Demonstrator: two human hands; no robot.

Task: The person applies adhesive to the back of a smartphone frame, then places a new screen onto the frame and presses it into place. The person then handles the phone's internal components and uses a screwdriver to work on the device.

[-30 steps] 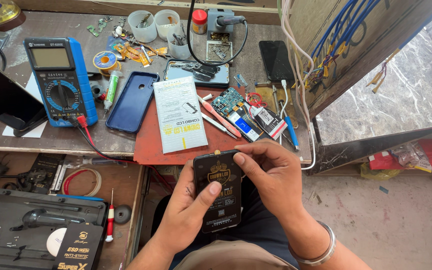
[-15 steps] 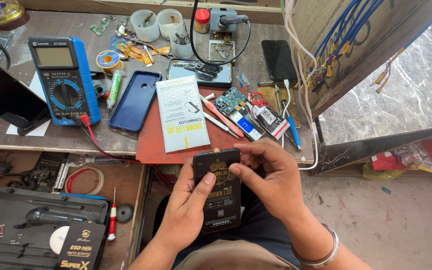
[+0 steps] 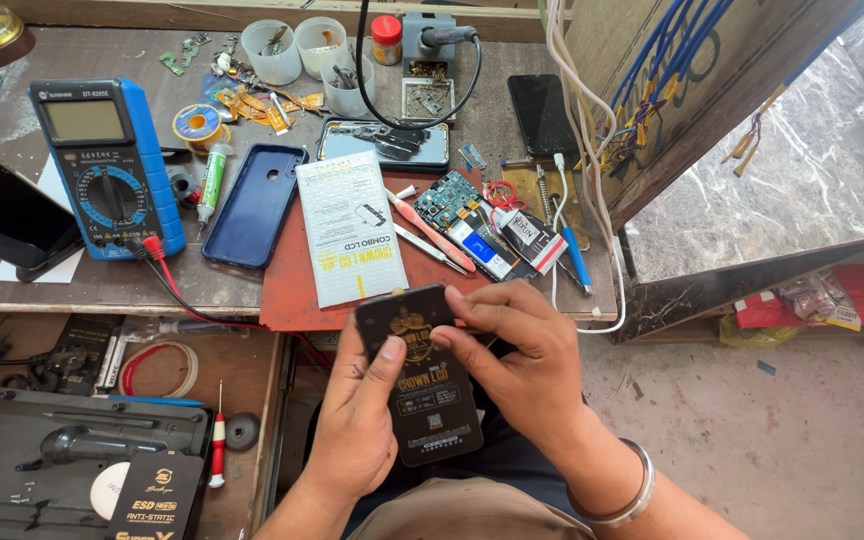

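Since a second ago, both hands have drawn the black flat box (image 3: 420, 375) slightly lower toward the lap, below the worktop (image 3: 252, 280) edge. Left hand (image 3: 360, 425) grips its side, thumb on top; right hand (image 3: 517, 360) pinches its upper edge. Beyond lie a white booklet (image 3: 350, 228) and blue multimeter (image 3: 107, 165).

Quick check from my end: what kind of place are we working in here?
Most likely a phone repair bench. A blue multimeter sits on the worktable, a bare circuit board lies on the red mat, and both hands, left hand and right hand, hold a flat black box.
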